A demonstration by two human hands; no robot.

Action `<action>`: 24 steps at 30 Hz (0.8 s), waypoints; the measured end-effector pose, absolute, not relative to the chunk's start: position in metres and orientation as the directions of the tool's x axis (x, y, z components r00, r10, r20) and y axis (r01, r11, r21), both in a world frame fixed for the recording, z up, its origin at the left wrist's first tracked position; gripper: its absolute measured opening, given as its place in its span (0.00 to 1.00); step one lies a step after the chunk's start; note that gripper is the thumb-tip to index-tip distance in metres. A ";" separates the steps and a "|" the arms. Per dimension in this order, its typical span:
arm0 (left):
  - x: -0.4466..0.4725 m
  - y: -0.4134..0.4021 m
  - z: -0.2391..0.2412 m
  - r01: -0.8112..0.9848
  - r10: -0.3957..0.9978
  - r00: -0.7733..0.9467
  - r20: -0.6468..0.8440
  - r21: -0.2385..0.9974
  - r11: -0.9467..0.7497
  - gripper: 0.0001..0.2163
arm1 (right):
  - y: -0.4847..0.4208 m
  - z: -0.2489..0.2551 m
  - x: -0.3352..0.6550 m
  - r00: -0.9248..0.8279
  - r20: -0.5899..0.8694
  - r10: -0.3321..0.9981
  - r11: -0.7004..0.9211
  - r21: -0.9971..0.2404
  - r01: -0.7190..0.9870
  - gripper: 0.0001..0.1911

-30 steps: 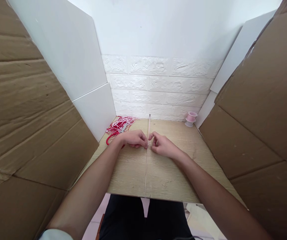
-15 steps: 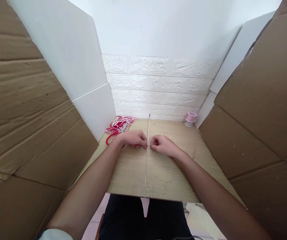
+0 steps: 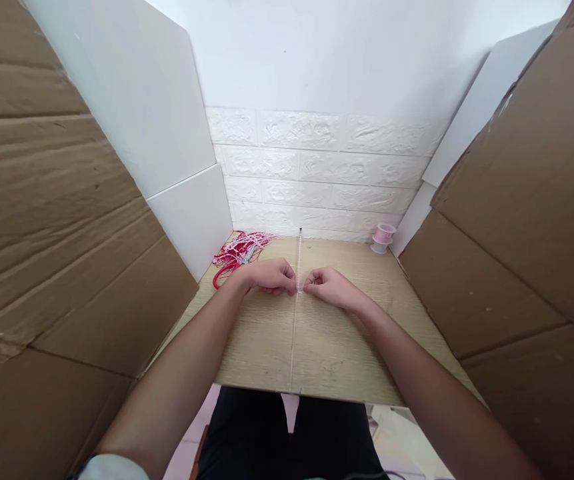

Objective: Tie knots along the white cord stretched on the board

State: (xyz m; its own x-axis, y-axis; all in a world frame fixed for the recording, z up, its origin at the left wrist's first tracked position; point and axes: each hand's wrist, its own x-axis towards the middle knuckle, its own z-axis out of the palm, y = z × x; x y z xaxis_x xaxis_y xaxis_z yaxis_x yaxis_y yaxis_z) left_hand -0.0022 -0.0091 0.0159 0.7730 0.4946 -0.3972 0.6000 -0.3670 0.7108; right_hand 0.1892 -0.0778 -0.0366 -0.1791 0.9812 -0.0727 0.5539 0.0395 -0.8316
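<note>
A thin pale cord (image 3: 294, 333) runs taut down the middle of the wooden table (image 3: 337, 353), from a small pin (image 3: 300, 231) at the far edge to the near edge. My left hand (image 3: 269, 276) rests curled on the table with its fingertips pinched at the cord. My right hand (image 3: 327, 287) sits just across from it, fingers curled, thumb and forefinger pinched at the same spot on the cord. What thread the fingers grip there is too fine to make out.
A tangle of red and white strings (image 3: 239, 251) lies at the far left of the table. A small pink spool (image 3: 383, 237) stands at the far right by the white brick wall. Cardboard panels (image 3: 61, 220) and white boards (image 3: 131, 100) wall in both sides.
My right hand has closed from loosely spread fingers into a tighter pinch against the cord. The left hand has stayed put.
</note>
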 end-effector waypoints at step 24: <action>-0.003 -0.007 0.011 0.589 0.491 0.781 -0.386 0.715 -0.377 0.12 | -0.083 -0.036 0.185 -0.210 -0.149 0.966 -0.021 -0.858 0.513 0.11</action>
